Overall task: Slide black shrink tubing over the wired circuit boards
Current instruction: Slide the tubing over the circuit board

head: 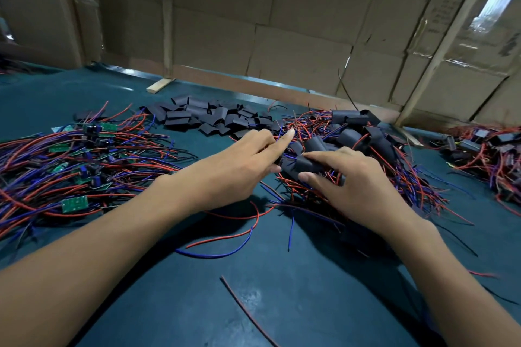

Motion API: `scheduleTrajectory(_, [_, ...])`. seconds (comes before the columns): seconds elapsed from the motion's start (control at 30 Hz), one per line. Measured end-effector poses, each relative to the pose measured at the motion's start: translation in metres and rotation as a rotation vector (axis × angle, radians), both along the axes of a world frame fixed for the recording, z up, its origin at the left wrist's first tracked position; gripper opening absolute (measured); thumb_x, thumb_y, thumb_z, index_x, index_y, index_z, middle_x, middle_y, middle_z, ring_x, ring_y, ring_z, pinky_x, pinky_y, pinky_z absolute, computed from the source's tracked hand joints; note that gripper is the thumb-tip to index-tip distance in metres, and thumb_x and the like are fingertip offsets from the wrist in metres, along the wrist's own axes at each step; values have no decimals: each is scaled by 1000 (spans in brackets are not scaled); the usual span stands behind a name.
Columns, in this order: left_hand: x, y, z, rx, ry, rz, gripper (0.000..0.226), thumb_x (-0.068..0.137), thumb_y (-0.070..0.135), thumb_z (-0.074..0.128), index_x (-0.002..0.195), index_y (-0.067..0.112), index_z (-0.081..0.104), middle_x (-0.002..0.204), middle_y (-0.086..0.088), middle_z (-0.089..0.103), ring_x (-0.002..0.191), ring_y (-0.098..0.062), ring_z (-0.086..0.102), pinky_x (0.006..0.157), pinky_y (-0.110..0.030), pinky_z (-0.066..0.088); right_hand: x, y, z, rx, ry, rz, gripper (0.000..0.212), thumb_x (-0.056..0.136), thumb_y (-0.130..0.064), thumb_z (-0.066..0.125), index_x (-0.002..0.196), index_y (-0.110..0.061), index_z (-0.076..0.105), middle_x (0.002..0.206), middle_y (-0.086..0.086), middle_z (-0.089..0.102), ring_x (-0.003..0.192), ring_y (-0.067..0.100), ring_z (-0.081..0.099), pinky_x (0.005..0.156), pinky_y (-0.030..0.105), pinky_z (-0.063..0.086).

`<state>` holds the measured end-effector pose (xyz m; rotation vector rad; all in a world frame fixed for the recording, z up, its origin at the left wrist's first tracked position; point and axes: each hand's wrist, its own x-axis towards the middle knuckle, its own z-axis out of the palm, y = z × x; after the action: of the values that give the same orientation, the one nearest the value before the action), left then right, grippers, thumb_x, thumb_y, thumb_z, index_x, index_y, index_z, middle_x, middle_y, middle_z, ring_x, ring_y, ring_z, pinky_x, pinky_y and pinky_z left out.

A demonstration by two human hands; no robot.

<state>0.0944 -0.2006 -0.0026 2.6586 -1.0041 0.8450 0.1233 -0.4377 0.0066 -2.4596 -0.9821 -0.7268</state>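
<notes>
A heap of bare green circuit boards with red, blue and black wires lies on the left of the table. Loose pieces of black shrink tubing are piled at the back centre. A pile of boards sleeved in black tubing sits at centre right. My right hand grips one sleeved board at the front of that pile, thumb under it. My left hand touches the same piece from the left, with its index finger stretched out over the wires.
Another pile of sleeved, wired boards lies at the far right. Loose red and blue wires lie on the green table surface in front of my hands. A cardboard wall with wooden battens closes off the back edge.
</notes>
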Motion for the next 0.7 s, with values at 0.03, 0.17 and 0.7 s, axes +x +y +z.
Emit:
scheduleTrajectory(0.03, [-1,-2,0,-81,31,-36,57,101,12,54,150,-8,33,105,-18,53,97,-30,51,94,-39,44,0,-1,0,0,46,-9,40,89,-45,73,121,-22,73,101,4,74,94,24,62,82,29,41])
scheduleTrajectory(0.17, [-9,-4,3,-389,107,-67,33,96,12,65,128,2,61,108,-12,67,100,-18,61,92,-27,46,-1,0,1,20,77,51,41,88,-48,70,120,-21,70,104,2,74,96,23,63,86,36,46])
scheduleTrajectory(0.7, [-1,-9,-5,-679,54,-202,18,81,13,81,96,5,75,92,-7,62,82,-15,64,75,-25,51,-10,7,6,127,124,258,39,91,-27,72,125,-7,71,107,3,77,94,9,70,86,20,51])
